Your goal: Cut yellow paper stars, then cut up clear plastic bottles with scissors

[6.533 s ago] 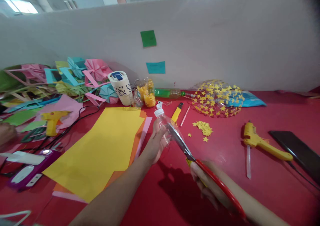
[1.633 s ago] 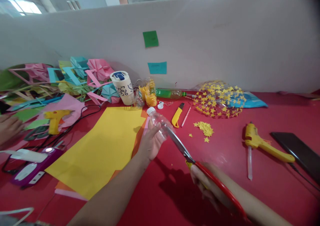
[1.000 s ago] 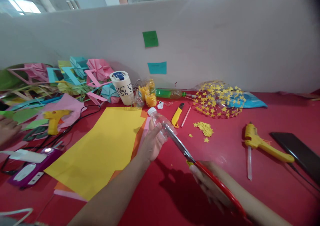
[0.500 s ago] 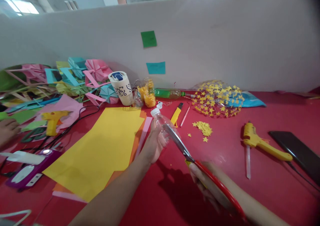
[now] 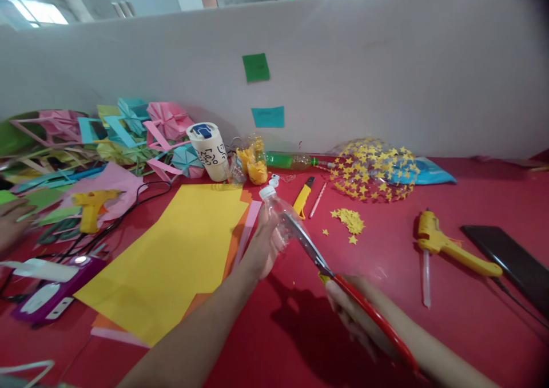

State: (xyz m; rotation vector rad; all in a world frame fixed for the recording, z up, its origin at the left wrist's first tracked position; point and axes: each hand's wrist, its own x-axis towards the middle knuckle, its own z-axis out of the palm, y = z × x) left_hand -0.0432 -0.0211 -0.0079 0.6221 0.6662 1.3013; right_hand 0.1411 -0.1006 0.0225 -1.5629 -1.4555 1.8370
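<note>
My left hand [image 5: 261, 245] is closed around a clear plastic bottle [image 5: 277, 208] with a white cap, held tilted above the red table. In my right hand [image 5: 355, 308] is a pair of scissors [image 5: 317, 259] with red-edged handles, its fingers wrapped round them. The blades lie against the side of the bottle; whether they pass through the plastic I cannot tell. Just behind the bottle lie a yellow utility knife [image 5: 302, 198] and a striped straw [image 5: 318, 200]. A small pile of yellow stars [image 5: 349, 221] is to the right of them.
Yellow paper sheets [image 5: 171, 250] lie left of my arm. Farther left are a yellow glue gun [image 5: 89, 209], a purple power strip [image 5: 49, 296] and another person's hand [image 5: 15, 219]. At right are another glue gun [image 5: 450, 248] and a dark phone [image 5: 506, 262]. A star-covered plastic dome [image 5: 371, 170] stands behind.
The scissor handles have shifted slightly, with the blades still at the bottle. The other person's hand at far left has moved a little. My left hand keeps its hold.
</note>
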